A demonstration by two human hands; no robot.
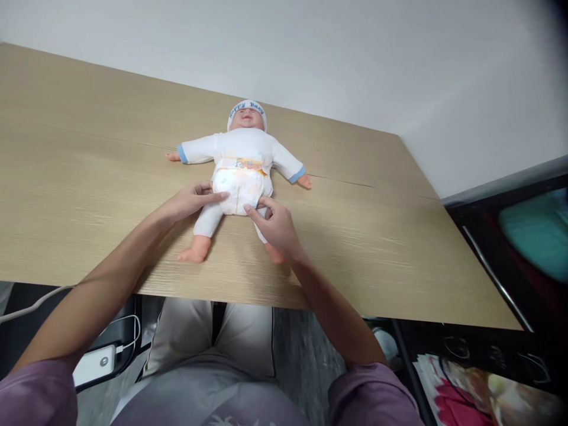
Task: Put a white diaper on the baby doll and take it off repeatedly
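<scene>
A baby doll (244,141) lies on its back on the wooden table, head away from me, arms spread, in a white outfit with blue cuffs and a white cap (247,106). Around its hips is a white diaper (235,184) with an orange printed waistband. My left hand (195,200) is at the diaper's left leg edge, its thumb lying on the front and its fingers at the side. At the right leg edge, my right hand (271,223) pinches the diaper between thumb and fingers. The right hand partly hides the doll's leg on that side.
The wooden table (110,148) meets a white wall (310,53) behind the doll. Below the front edge, a white power bank (95,364) with a cable sits at left. Dark shelving with coloured packets (461,390) stands at lower right.
</scene>
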